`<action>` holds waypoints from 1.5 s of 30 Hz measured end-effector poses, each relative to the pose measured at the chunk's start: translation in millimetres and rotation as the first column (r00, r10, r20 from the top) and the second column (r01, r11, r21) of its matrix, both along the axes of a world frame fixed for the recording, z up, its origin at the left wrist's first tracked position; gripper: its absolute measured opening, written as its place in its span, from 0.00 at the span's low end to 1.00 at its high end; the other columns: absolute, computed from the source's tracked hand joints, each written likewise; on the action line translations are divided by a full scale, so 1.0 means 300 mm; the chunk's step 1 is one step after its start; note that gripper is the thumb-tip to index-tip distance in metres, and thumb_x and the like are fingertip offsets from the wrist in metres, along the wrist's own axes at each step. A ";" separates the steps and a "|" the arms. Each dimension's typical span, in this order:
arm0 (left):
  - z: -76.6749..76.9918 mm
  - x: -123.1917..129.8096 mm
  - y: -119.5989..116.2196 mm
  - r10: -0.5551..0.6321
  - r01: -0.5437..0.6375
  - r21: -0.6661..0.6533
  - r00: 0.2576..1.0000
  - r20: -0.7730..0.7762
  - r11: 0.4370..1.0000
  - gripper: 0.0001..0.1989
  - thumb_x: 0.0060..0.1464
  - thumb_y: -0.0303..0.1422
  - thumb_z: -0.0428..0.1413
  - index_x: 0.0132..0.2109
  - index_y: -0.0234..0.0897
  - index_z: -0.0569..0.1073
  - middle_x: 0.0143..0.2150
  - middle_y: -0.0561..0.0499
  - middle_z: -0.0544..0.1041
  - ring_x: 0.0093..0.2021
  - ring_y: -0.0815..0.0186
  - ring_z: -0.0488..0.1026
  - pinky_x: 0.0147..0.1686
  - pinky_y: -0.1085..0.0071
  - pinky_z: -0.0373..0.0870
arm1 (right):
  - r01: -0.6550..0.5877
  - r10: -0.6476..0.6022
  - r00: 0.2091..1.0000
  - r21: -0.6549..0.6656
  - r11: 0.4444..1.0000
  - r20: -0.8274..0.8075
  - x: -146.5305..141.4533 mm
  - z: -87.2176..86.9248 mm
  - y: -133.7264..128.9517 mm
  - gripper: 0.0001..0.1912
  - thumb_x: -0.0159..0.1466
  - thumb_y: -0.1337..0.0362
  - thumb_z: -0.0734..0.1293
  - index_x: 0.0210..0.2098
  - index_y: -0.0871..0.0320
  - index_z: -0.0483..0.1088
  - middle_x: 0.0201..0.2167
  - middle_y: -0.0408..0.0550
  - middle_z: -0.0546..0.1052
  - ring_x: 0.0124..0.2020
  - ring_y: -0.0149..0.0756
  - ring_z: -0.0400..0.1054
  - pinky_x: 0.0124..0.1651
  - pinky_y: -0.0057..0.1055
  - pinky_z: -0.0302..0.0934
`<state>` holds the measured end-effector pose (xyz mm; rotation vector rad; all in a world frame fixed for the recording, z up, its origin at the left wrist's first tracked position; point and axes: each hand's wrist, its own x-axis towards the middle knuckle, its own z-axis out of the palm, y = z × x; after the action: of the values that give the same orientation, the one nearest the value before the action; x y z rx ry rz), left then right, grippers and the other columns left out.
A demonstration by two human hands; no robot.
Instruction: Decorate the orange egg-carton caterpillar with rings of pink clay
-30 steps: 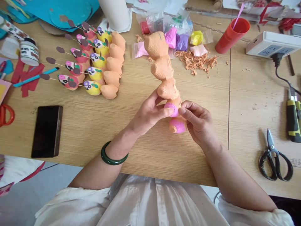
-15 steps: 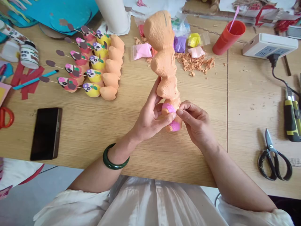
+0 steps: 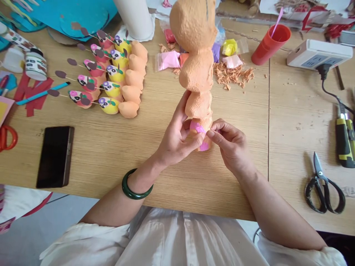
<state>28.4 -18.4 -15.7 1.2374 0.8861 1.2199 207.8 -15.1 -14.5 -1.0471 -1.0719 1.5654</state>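
An orange strip of rounded bumps (image 3: 197, 72), like a row of egg-carton cups, stands up from the table toward me. My left hand (image 3: 177, 133) is closed around its lower part, thumb in front and fingers behind. Pink modelling clay (image 3: 196, 126) covers part of one low bump, and another pink patch (image 3: 204, 146) shows on the bump beneath. My right hand (image 3: 229, 142) pinches thumb and forefinger together at the right edge of the upper pink clay. The bit between those fingertips is mostly hidden.
Decorated egg-carton figures (image 3: 108, 81) stand at left, above a phone (image 3: 54, 157). Clay packets (image 3: 169, 60) and orange scraps (image 3: 234, 75) lie behind the strip. To the right are a red cup (image 3: 270, 46), a power strip (image 3: 318, 54), a cutter (image 3: 344, 142) and scissors (image 3: 323, 188).
The strip's upper end has tipped toward me and looks larger, reaching the top of the view. Both hands stay almost in place, the right one still pinching at the pink clay.
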 end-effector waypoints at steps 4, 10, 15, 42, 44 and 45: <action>0.023 0.002 0.003 0.091 -0.081 -0.106 0.991 0.096 0.991 0.37 0.55 0.40 0.73 0.70 0.47 0.71 0.71 0.45 0.78 0.72 0.43 0.73 0.62 0.58 0.77 | -0.004 0.004 1.000 -0.007 1.000 0.001 0.002 0.001 0.000 0.15 0.61 0.50 0.84 0.32 0.51 0.82 0.32 0.42 0.75 0.34 0.34 0.64 0.39 0.34 0.61; 0.012 -0.014 0.024 0.058 -0.014 -0.215 0.977 0.203 0.977 0.29 0.51 0.36 0.74 0.59 0.45 0.78 0.56 0.48 0.85 0.60 0.48 0.81 0.56 0.57 0.78 | -0.012 0.012 0.998 -0.009 1.000 0.056 0.000 0.004 0.002 0.18 0.59 0.47 0.84 0.31 0.52 0.82 0.32 0.43 0.76 0.34 0.35 0.68 0.41 0.36 0.68; 0.019 -0.018 0.027 0.024 0.027 -0.228 0.975 0.220 0.973 0.24 0.51 0.35 0.75 0.53 0.42 0.80 0.48 0.50 0.85 0.52 0.55 0.81 0.51 0.62 0.77 | -0.019 0.019 0.999 -0.007 1.000 0.045 0.003 0.010 0.007 0.15 0.59 0.47 0.84 0.32 0.49 0.85 0.36 0.45 0.78 0.37 0.37 0.74 0.45 0.40 0.75; 0.006 -0.055 0.048 -0.043 0.098 -0.278 0.979 0.198 0.956 0.15 0.51 0.38 0.77 0.43 0.37 0.86 0.42 0.48 0.86 0.42 0.62 0.81 0.48 0.62 0.75 | -0.079 0.079 0.997 -0.108 0.991 0.003 0.014 0.023 0.014 0.18 0.60 0.47 0.83 0.29 0.53 0.80 0.29 0.42 0.79 0.31 0.35 0.72 0.40 0.36 0.68; 0.010 -0.049 0.044 -0.028 0.086 -0.279 0.979 0.204 0.956 0.14 0.53 0.39 0.76 0.43 0.38 0.86 0.41 0.49 0.86 0.43 0.62 0.80 0.48 0.63 0.75 | -0.063 0.065 0.998 -0.112 0.992 0.015 0.014 0.028 0.014 0.19 0.60 0.47 0.83 0.28 0.53 0.79 0.28 0.42 0.77 0.31 0.34 0.68 0.40 0.35 0.66; 0.012 -0.045 0.043 -0.027 0.089 -0.282 0.976 0.216 0.955 0.13 0.54 0.39 0.74 0.43 0.38 0.86 0.41 0.49 0.85 0.43 0.62 0.79 0.48 0.64 0.75 | -0.056 0.058 0.998 -0.106 0.993 0.019 0.015 0.029 0.014 0.19 0.60 0.47 0.83 0.28 0.53 0.79 0.28 0.41 0.76 0.31 0.34 0.67 0.40 0.35 0.65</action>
<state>14.9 -5.6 -12.1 0.8757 0.8312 1.1048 212.3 -10.9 -5.9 -1.1163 -1.0515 1.6752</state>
